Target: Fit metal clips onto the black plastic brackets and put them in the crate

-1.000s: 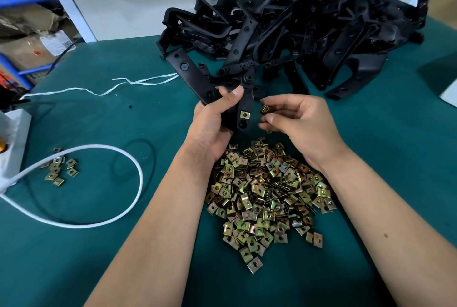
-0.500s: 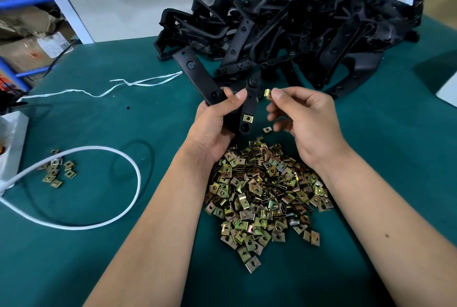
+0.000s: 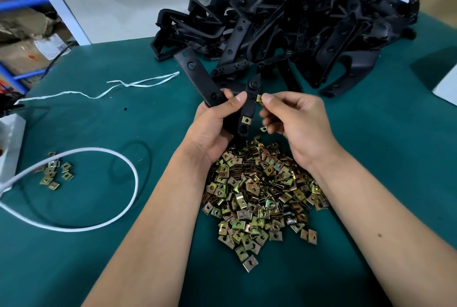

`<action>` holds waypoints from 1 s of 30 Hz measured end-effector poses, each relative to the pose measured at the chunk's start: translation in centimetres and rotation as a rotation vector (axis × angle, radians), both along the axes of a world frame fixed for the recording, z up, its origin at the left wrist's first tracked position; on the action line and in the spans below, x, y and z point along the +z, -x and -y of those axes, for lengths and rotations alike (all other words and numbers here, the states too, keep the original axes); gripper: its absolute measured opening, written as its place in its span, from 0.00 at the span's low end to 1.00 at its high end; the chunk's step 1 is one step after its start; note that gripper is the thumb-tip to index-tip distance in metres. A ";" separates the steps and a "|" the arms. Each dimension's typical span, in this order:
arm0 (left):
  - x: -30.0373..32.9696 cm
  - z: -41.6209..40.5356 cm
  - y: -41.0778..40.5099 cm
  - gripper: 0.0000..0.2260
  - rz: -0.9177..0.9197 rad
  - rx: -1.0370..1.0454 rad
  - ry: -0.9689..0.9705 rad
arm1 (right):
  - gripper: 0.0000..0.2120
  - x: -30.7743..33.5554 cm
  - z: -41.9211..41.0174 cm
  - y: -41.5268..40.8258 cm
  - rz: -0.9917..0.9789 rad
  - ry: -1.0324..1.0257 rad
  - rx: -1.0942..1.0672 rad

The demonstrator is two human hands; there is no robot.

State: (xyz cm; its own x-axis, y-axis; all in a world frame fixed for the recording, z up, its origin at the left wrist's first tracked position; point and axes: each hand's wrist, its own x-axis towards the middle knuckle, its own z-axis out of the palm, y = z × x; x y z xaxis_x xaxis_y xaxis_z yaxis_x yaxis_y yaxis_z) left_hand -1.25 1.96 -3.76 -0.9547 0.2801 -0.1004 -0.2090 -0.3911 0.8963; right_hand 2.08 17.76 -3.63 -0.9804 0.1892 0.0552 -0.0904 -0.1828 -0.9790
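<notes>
My left hand grips a black plastic bracket above the table, thumb across its middle. One brass-coloured clip sits fitted on the bracket's lower arm. My right hand pinches another metal clip between thumb and forefinger, right against the edge of that arm. A further clip shows by its lower fingers. Below both hands lies a heap of loose clips. No crate is in view.
A big pile of black brackets fills the back of the green table. A white cable loop and a small group of clips lie at the left, with white string behind them. A white box sits at the left edge.
My right hand rose from just above the clip heap and brought its clip up against the bracket's arm. My left hand held the bracket nearly still.
</notes>
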 end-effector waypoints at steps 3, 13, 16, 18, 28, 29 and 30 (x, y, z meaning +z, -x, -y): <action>0.0 0.0 -0.1 0.10 0.006 -0.003 0.004 | 0.06 -0.1 0.1 0.1 -0.005 -0.012 -0.002; -0.3 0.1 0.1 0.09 0.010 -0.067 -0.027 | 0.06 -0.4 0.0 0.2 -0.023 -0.053 0.070; -0.3 0.0 0.0 0.09 0.010 -0.073 -0.015 | 0.06 -0.3 -0.1 0.2 -0.014 -0.027 0.082; -0.2 -0.2 0.0 0.08 0.020 -0.065 -0.022 | 0.06 -0.4 0.0 0.1 -0.015 -0.030 0.058; 0.3 -1.1 -0.3 0.13 0.005 -0.062 -0.064 | 0.07 0.2 0.5 0.0 0.019 0.072 -0.006; 0.2 -1.1 -0.3 0.13 0.005 -0.057 -0.059 | 0.07 0.3 0.4 0.0 0.022 0.070 -0.003; 0.2 -1.2 -0.3 0.13 0.006 -0.051 -0.052 | 0.07 0.2 0.4 0.0 0.026 0.065 -0.001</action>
State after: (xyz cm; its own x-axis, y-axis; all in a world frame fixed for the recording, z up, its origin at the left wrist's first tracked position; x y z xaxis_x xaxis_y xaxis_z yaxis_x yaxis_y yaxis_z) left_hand -0.96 3.13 -3.57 -0.9384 0.3336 -0.0906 -0.2356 -0.4253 0.8738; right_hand 2.06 17.39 -3.38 -0.9812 0.1923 0.0175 -0.0654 -0.2461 -0.9670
